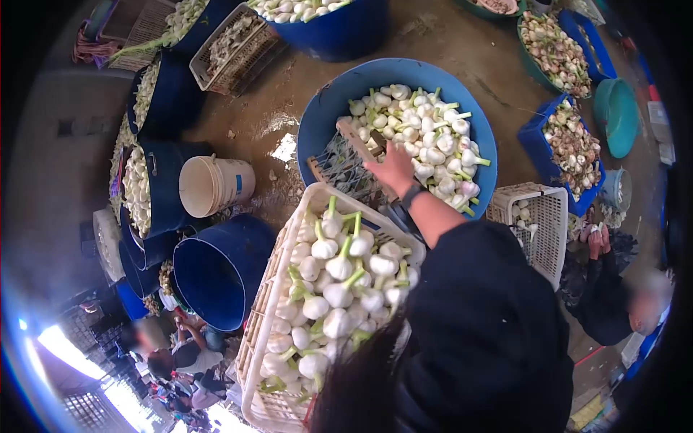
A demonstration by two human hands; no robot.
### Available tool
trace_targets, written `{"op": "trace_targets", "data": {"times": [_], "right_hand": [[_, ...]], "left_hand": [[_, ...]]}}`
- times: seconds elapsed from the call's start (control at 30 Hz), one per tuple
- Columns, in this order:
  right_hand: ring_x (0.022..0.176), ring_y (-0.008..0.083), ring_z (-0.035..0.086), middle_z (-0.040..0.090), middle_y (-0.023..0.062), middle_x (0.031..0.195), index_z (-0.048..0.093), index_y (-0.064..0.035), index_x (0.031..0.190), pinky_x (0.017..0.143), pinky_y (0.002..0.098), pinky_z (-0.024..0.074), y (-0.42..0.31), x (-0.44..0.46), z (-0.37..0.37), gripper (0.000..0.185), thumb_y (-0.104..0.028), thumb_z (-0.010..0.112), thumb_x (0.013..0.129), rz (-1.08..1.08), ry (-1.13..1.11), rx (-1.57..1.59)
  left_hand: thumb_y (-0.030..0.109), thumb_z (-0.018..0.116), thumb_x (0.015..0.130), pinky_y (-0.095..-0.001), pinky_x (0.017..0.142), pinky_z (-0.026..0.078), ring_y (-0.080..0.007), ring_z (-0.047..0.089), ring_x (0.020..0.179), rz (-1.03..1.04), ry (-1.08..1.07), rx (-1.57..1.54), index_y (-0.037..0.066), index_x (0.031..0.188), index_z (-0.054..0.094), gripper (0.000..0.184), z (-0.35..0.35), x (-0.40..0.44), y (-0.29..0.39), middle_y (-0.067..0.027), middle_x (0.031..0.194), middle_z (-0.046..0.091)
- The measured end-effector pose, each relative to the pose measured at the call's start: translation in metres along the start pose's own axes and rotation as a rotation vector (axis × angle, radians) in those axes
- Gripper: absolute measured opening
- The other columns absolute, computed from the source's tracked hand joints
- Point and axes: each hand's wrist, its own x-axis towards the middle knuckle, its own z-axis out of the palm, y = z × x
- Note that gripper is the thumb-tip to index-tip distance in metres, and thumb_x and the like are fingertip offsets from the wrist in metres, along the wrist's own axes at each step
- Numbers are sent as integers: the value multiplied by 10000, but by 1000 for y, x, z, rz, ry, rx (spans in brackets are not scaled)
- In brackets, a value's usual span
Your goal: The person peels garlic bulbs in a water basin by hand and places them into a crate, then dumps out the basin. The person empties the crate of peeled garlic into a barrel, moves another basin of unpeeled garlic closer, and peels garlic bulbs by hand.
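My right hand (393, 171), with a dark watch on its wrist, is over the near part of a blue tub (315, 97). Its fingers are curled on the edge of a wooden frame (354, 138) strung with greenish netting, which rests across the tub. A small dark brown piece (377, 140) shows beside the fingers; its kind is unclear. White garlic bulbs (433, 141) with trimmed stems fill the tub beyond. Close below stands a cream plastic crate (254, 328) heaped with garlic bulbs (337, 292) on short green stems. My left hand is not in view.
A white bucket (216, 186) and an empty blue barrel (209, 273) stand left. Another slatted crate (541, 234) holds a few bulbs at right, near a co-worker's hands (596, 239). A blue crate (570, 148) of garlic stands behind. The floor (278, 94) is wet.
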Motion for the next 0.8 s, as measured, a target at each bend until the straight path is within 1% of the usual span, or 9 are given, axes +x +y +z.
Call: {"op": "trace_targets", "data": {"times": [0.03, 0.1, 0.2, 0.23, 0.37, 0.5, 0.6, 0.73, 0.8], "right_hand": [[708, 247, 606, 632, 115, 776, 610, 13, 850, 607, 356, 456, 8, 0, 21, 399, -358, 664, 712, 2, -4, 2], [674, 211, 613, 635, 103, 749, 607, 22, 839, 595, 335, 464, 15, 3, 50, 351, -285, 681, 687, 686, -1172, 804], [606, 130, 564, 594, 49, 703, 578, 16, 912, 546, 288, 439, 11, -15, 51, 279, -172, 663, 723, 666, -973, 928], [571, 167, 594, 625, 86, 674, 599, 15, 812, 554, 288, 464, 10, -11, 33, 303, -262, 664, 706, 565, -867, 955], [604, 132, 579, 615, 65, 698, 576, 10, 856, 574, 275, 456, 2, 55, -70, 289, -246, 647, 740, 455, -649, 965], [653, 99, 570, 596, 24, 737, 564, -7, 881, 591, 245, 452, 27, 116, -100, 214, -179, 628, 771, 374, -509, 1181], [666, 115, 578, 593, 38, 775, 558, 0, 897, 604, 250, 453, 39, 136, -150, 234, -186, 633, 777, 471, -395, 1272], [697, 118, 568, 584, 47, 817, 556, 2, 917, 625, 246, 442, 65, 130, -213, 236, -183, 620, 784, 632, -312, 1259], [688, 113, 549, 569, 38, 803, 553, 1, 913, 634, 247, 439, 77, 120, -225, 205, -158, 600, 794, 679, -278, 1333]], "left_hand": [[79, 572, 785, -226, 338, 325, -87, 397, 367, -4, 11, -1, 28, 900, 508, 141, 3, -6, 1, 13, 510, 431], [76, 570, 785, -225, 338, 326, -87, 398, 367, -3, 28, -7, 28, 905, 506, 144, 7, -19, 4, 12, 512, 432], [71, 568, 785, -224, 338, 327, -87, 398, 368, -9, 53, -23, 27, 912, 503, 149, 10, -34, 8, 12, 514, 433], [70, 567, 785, -224, 337, 328, -87, 398, 368, -7, 60, -33, 26, 914, 502, 151, 10, -41, 9, 12, 515, 433], [64, 563, 784, -223, 337, 330, -87, 399, 368, 57, 62, -47, 25, 923, 498, 158, 9, -62, 36, 11, 518, 434], [58, 560, 784, -222, 337, 332, -87, 399, 369, 237, 12, -107, 24, 932, 495, 166, 19, -82, 103, 10, 521, 435], [11, 525, 779, -214, 337, 339, -85, 399, 381, 362, -128, -372, 10, 1023, 457, 253, 48, -118, 186, -4, 587, 459], [19, 513, 793, -228, 397, 421, -107, 473, 449, 400, -228, -246, 18, 1201, 382, 429, 50, -144, 246, -33, 717, 504], [21, 515, 785, -251, 478, 478, -131, 547, 586, 460, -382, -161, 13, 1239, 339, 486, 61, -158, 279, -61, 840, 516]]}}
